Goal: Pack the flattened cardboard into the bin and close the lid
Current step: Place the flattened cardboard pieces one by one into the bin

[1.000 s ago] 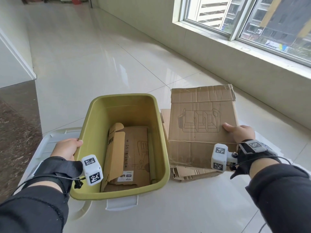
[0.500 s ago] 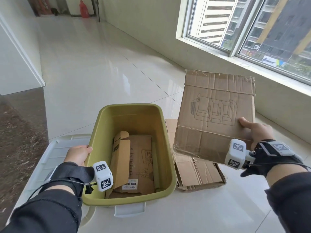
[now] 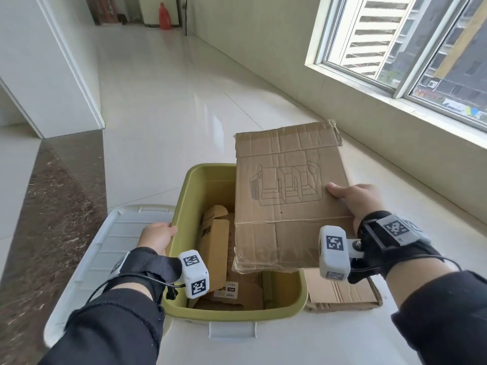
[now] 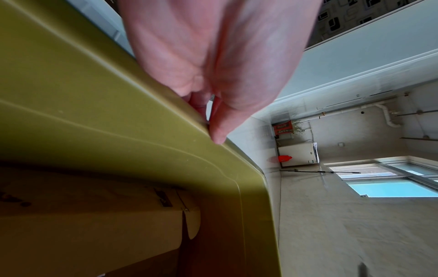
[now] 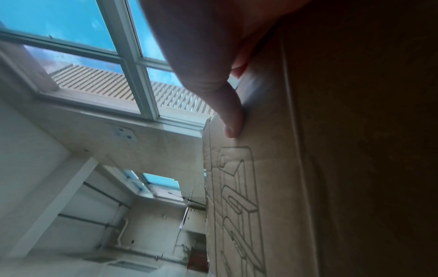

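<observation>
Over the green bin (image 3: pixel 181 206), right side: flattened cardboard (image 3: pixel 287 198) held level, long axis along the bin's length. Right hand (image 3: pixel 355 201) pinches its right edge, thumb on top. Left hand (image 3: pixel 158 237) grips the bin's left rim. Sheet must travel left, then down.

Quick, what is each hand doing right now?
Left hand: grips the rim of the green bin.
Right hand: holds a flattened cardboard box above the bin.
</observation>
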